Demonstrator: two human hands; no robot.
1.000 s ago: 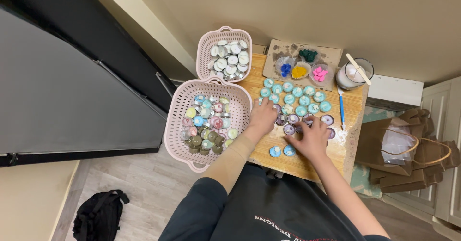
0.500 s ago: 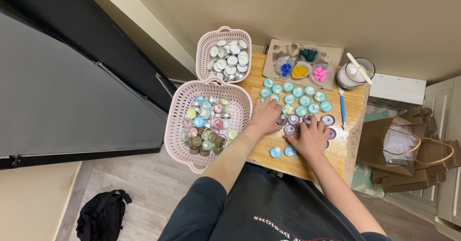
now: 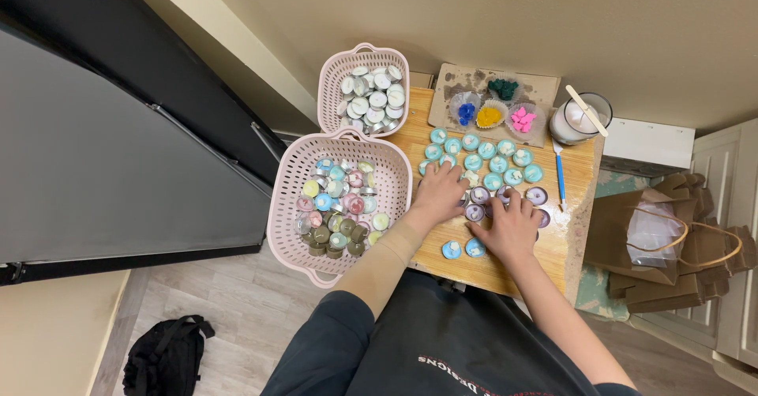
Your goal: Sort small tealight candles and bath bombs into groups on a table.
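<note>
Small wooden table (image 3: 580,176) against a beige wall. My left hand (image 3: 439,193) and right hand (image 3: 512,224) lie flat, fingers spread, gripping nothing, over the purple tealights (image 3: 537,196), hiding most. They're round and wax-filled, just below the teal tealights (image 3: 489,153).

left hand (image 3: 439,192) slid slightly toward purple candles (image 3: 478,204), right hand (image 3: 512,226) barely shifted

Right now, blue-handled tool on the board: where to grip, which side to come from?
Grip the blue-handled tool mid-handle, pinching across its narrow width from above. It lies flat on the wooden board, pointing toward the white cup, right of the teal candles. Come from the right edge: that side looks bare, and the right hand is nearest. Avoid the lower end by the white powder.
</note>
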